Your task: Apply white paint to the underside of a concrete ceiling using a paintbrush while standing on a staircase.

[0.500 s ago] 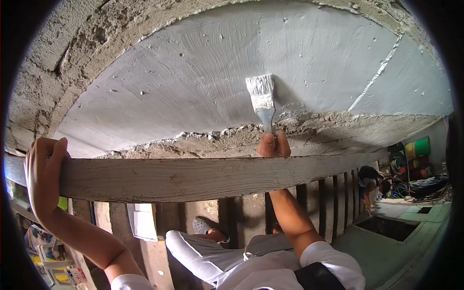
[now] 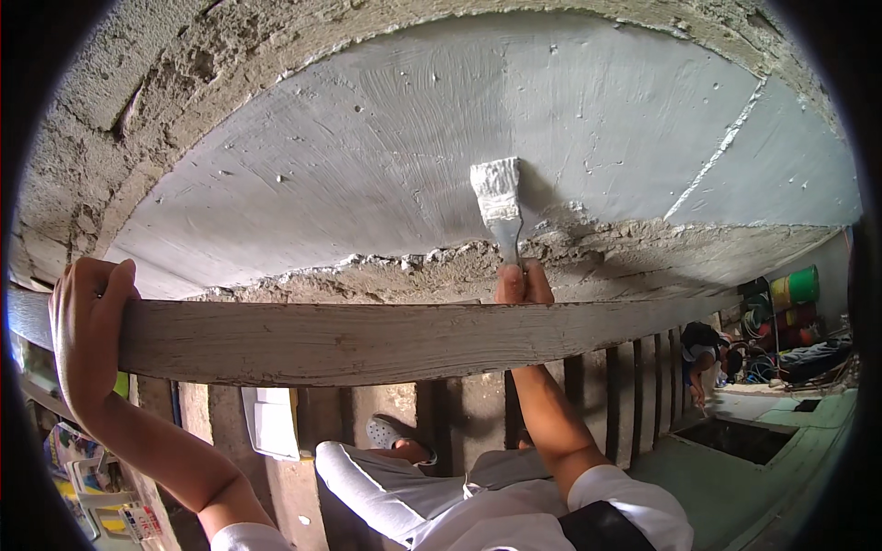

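My right hand [image 2: 525, 284] grips the handle of a flat paintbrush [image 2: 497, 191], its bristles thick with white paint and lying against the grey-painted wall panel [image 2: 367, 156]. That arm passes behind a long wooden rail [image 2: 322, 342], which hides part of the forearm. At the rail's left end my left hand [image 2: 89, 321] is closed over the top edge, fingers wrapped behind it. Brush streaks run over the panel, and rough bare concrete [image 2: 588, 253] borders its lower edge.
Below the rail lie concrete steps [image 2: 386, 404], with a white tray [image 2: 273, 422] on one. My foot wears a grey clog [image 2: 390, 432]. At the far right another person [image 2: 703, 354] bends near coloured drums [image 2: 797, 285] and a dark square floor opening [image 2: 738, 436].
My right hand and the paintbrush have moved slightly down the panel, toward the rail. My left hand keeps its hold on the rail.
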